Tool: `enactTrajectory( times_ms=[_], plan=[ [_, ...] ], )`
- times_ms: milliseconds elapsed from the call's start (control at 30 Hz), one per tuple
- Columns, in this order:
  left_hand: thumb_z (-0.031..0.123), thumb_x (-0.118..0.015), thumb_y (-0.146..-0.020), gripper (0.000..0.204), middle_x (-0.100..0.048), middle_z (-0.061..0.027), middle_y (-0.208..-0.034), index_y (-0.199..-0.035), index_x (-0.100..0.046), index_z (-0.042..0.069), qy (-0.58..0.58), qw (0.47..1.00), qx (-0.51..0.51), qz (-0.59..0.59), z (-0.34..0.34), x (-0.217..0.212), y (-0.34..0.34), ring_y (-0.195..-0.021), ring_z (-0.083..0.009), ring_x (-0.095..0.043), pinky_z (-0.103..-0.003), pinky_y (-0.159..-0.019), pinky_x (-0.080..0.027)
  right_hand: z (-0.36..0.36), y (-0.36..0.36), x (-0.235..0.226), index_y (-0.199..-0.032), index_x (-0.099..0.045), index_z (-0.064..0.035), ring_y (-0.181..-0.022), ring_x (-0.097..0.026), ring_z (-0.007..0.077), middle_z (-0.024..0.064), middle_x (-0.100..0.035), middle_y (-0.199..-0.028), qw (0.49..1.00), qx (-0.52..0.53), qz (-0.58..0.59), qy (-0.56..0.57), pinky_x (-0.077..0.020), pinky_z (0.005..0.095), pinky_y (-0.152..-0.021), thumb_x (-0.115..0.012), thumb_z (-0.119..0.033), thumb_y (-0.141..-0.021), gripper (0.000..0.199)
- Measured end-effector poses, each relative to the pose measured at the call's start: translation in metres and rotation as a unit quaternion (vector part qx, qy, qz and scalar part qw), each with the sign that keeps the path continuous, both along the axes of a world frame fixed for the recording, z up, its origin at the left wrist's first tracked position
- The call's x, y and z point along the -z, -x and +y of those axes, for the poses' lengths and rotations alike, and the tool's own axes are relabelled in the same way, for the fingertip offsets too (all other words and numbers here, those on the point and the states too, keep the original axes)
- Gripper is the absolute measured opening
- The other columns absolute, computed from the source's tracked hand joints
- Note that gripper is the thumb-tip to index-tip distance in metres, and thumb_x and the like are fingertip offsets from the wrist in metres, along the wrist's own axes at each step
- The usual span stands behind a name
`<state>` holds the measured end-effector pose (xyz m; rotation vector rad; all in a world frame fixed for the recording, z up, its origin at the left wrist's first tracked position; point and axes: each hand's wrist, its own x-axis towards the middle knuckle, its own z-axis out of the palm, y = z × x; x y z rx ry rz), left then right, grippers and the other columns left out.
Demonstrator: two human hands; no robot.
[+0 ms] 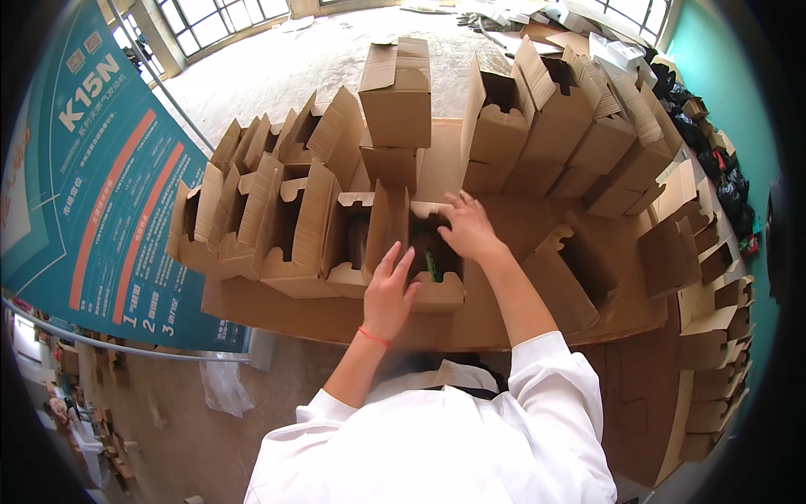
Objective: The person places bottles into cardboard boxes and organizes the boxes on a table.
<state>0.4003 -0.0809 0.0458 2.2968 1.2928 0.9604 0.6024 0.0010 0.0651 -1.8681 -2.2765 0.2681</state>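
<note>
Left hand [389, 294], right hand [472, 227], fingers [388, 261] spread, at one open carton [440, 294], one green item [431, 265] inside

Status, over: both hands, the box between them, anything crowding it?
Left hand open, near-left side of cardboard box; right hand open, at its far flap. Top open, green item inside. Neighbouring open box close on its left.

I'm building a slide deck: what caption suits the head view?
A person's left hand and right hand at an open cardboard box holding something green, with other cartons around.
</note>
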Motion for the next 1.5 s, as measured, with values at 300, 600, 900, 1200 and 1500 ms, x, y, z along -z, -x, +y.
enactTrajectory(
  times_ms=[300,600,900,1200,1500],
  plan=[
    [0.023,-0.07,-0.078,0.075,-0.043,-0.0165,-0.14,-0.14,-0.035,-0.002,-0.014,0.994,0.071,0.084,-0.009,0.027,-0.027,-0.133,-0.0284,-0.038,-0.042,-0.112,-0.026,-0.036,0.007,0.063,-0.144,-0.026,0.0021,-0.139,-0.025,0.036,0.0221,-0.025,-0.15,0.953,-0.002,0.293,-0.079,-0.0229,0.0377,-0.114,-0.055,-0.015,-0.089,0.065],
    [0.026,-0.075,-0.071,0.079,-0.039,-0.0168,-0.143,-0.139,-0.04,0.006,-0.042,0.983,0.062,0.165,-0.009,0.038,-0.018,-0.135,-0.0301,-0.035,-0.044,-0.112,-0.024,-0.113,0.028,0.086,-0.151,-0.008,-0.0068,-0.139,-0.026,0.023,0.0142,-0.024,-0.152,0.692,0.119,0.7,0.133,-0.0266,0.0341,-0.111,-0.059,-0.021,-0.091,0.08],
    [0.025,-0.074,-0.073,0.085,-0.033,-0.0164,-0.148,-0.143,-0.031,0.003,-0.022,0.981,0.017,0.193,0.016,0.045,-0.011,-0.136,-0.0317,-0.031,-0.047,-0.113,-0.022,-0.059,0.056,0.148,-0.15,-0.016,-0.0064,-0.141,-0.021,0.0363,0.026,-0.022,-0.15,0.765,0.118,0.631,0.049,-0.0224,0.0408,-0.113,-0.063,-0.036,-0.088,0.083],
    [0.028,-0.073,-0.076,0.084,-0.033,-0.0137,-0.148,-0.144,-0.03,0.004,-0.017,0.978,0.012,0.207,0.012,0.043,-0.014,-0.138,-0.0287,-0.029,-0.045,-0.114,-0.02,-0.177,-0.101,-0.024,-0.125,-0.052,-0.0027,-0.126,-0.04,0.0359,0.0161,-0.05,-0.129,0.895,0.353,-0.007,-0.272,-0.0268,0.0505,-0.109,-0.071,-0.019,-0.077,0.053],
    [0.022,-0.073,-0.076,0.083,-0.028,-0.0156,-0.151,-0.144,-0.029,0.004,0.014,0.983,-0.008,0.183,0.003,0.034,-0.028,-0.14,-0.0305,-0.025,-0.047,-0.114,-0.017,-0.171,-0.109,-0.019,-0.091,-0.067,-0.0051,-0.087,-0.063,0.0379,0.0168,-0.067,-0.088,0.936,0.313,0.157,-0.012,-0.0509,0.0463,-0.076,-0.065,-0.024,-0.082,0.021]
  ],
)
